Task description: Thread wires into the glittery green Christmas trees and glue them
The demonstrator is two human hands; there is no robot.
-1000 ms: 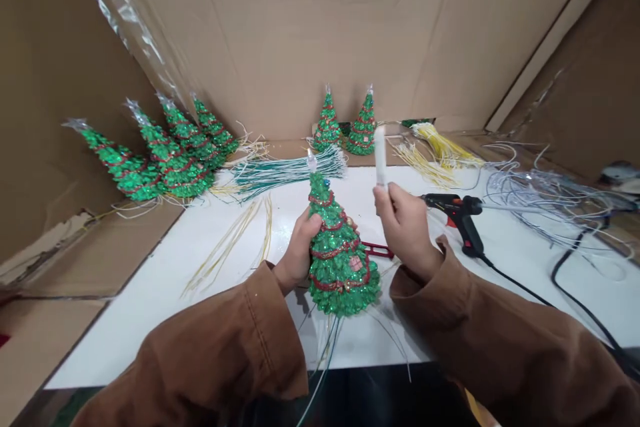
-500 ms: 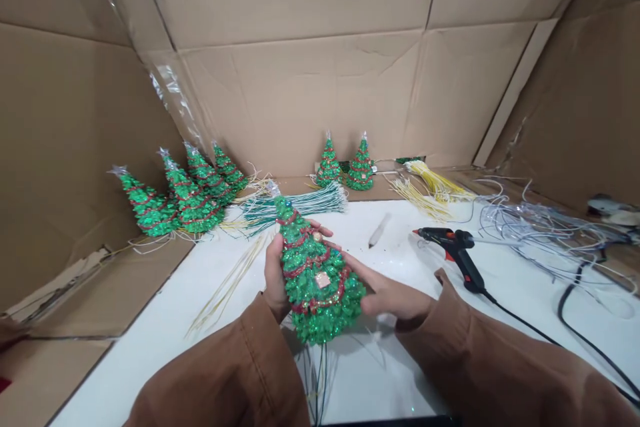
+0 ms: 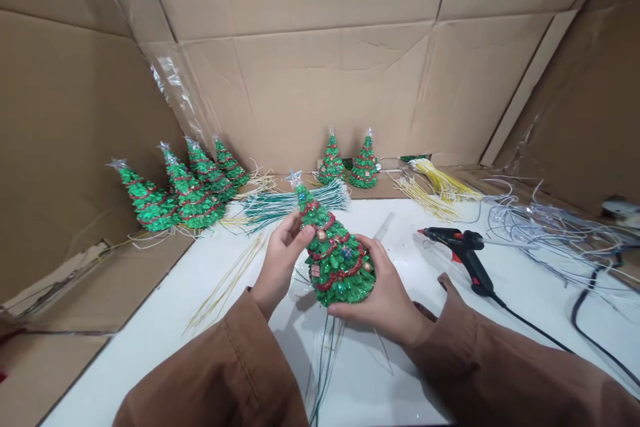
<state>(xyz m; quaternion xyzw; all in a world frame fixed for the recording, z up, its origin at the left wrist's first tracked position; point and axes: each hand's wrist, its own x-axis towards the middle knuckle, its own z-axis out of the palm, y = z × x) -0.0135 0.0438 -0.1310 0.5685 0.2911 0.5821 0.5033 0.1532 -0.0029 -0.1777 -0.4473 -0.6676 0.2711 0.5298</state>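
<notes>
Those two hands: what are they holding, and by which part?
A decorated green tree: the left hand holds its upper half, below the star, and the right hand holds its wide lower part.

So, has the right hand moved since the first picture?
Yes. Judged against the unmoved hot glue gun, the right hand has shifted left and toward the person, and now holds the lower part of the green Christmas tree.
</notes>
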